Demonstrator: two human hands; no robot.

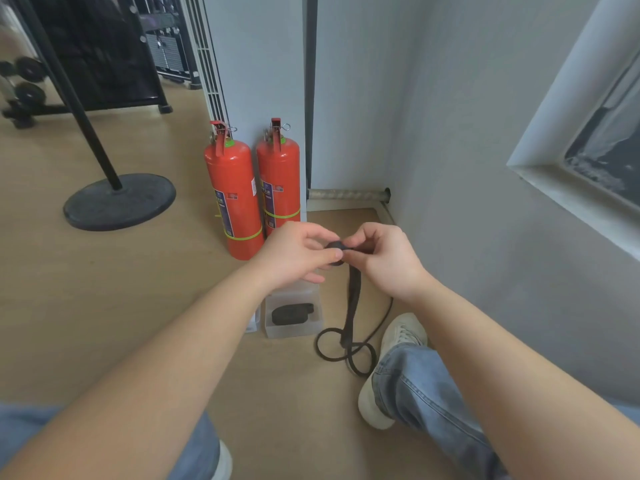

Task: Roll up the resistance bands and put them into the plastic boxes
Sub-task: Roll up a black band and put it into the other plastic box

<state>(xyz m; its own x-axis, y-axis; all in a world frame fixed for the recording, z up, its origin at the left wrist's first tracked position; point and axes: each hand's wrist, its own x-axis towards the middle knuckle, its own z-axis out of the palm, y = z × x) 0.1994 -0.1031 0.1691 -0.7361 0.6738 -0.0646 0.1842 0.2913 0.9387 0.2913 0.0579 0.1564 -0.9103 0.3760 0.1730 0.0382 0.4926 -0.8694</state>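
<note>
Both forearms reach forward; left hand (298, 252) and right hand (384, 258) pinch the rolled end of a black resistance band (353, 306), fingers curled.

Two red fire extinguishers (233, 199) (278, 181) are standing by the wall, and two clear boxes (294, 329) (252, 322) are sitting on the floor. Two black bands (353, 296) (292, 313) are showing, plus two hands (294, 252) (384, 258) and two white shoes (403, 336) (223, 460).

Can't count turns on band roll (334, 246): mostly covered by left hand (294, 252) thumb and right hand (384, 258) fingers; hanging strand (353, 296) motion-blurred. Nearly all of second plastic box (253, 323) sits behind left forearm (194, 341), contents unseen. Too small to read: extinguisher labels (221, 206); window (606, 140) cut by right edge, near-left shoe (224, 460) by bottom edge, weight plates (29, 69) far left blurred.
</note>
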